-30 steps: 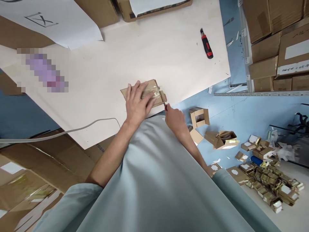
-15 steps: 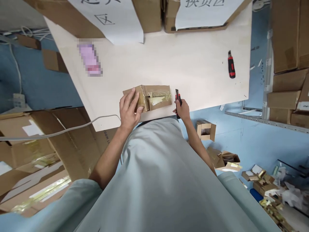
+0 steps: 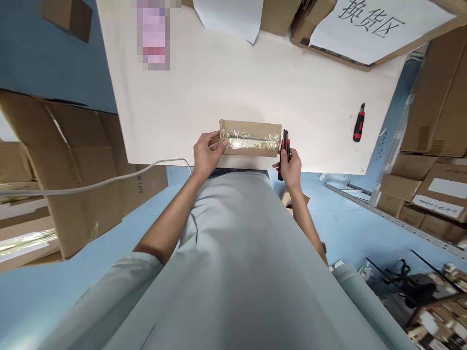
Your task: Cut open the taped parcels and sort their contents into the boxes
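Note:
A small cardboard box with shiny clear tape along its upper face lies near the front edge of the white table. My left hand grips the box by its left end, thumb on the near side and fingers behind. In my right hand is a black and red utility knife, held upright with its tip pointing away from me. The knife is just beside the right end of the box; whether they touch I cannot tell.
Another utility knife lies on the table at the right. A blurred pink item rests at the back left. Cardboard boxes with paper sheets stand along the back. A grey cable crosses at the left, over a large carton.
The box has been turned, so a long taped face now shows upward. My left hand has shifted to its left end. The knife stays in my right hand; the whole view has swung.

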`<control>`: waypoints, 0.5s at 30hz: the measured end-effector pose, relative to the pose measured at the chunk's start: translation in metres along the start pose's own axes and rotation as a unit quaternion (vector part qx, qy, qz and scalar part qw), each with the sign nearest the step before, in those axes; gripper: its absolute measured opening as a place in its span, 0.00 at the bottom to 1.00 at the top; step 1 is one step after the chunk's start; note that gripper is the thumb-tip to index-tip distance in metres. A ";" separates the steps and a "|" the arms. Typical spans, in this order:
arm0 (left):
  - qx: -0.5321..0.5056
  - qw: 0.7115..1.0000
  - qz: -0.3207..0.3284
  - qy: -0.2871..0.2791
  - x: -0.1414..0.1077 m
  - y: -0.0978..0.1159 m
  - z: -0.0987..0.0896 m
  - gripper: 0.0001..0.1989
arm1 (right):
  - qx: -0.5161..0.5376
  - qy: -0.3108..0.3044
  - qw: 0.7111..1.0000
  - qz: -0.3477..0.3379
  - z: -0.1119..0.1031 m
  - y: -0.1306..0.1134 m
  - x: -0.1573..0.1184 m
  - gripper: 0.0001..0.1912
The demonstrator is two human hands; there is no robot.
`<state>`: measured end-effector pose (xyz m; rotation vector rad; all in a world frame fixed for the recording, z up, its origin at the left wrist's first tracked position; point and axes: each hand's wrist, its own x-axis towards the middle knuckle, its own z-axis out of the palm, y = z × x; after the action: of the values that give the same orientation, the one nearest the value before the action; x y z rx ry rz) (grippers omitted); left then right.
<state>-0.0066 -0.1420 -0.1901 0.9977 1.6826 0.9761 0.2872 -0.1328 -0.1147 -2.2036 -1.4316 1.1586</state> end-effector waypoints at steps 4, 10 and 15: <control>-0.028 0.999 -0.023 0.011 0.005 -0.003 0.026 0.20 | -0.195 0.025 0.978 -0.073 -0.029 -0.019 -0.007 0.28; 0.002 0.999 -0.030 0.036 0.006 0.004 0.035 0.12 | -0.411 -0.164 0.864 -0.240 -0.018 -0.090 -0.006 0.27; 0.023 0.998 -0.026 0.049 0.003 0.007 0.038 0.09 | -0.516 -0.227 0.776 -0.283 -0.002 -0.128 0.010 0.28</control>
<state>0.0303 -0.1302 -0.1952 0.9441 1.8098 0.9702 0.2080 -0.0630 -0.0414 -1.6677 -3.2469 0.7375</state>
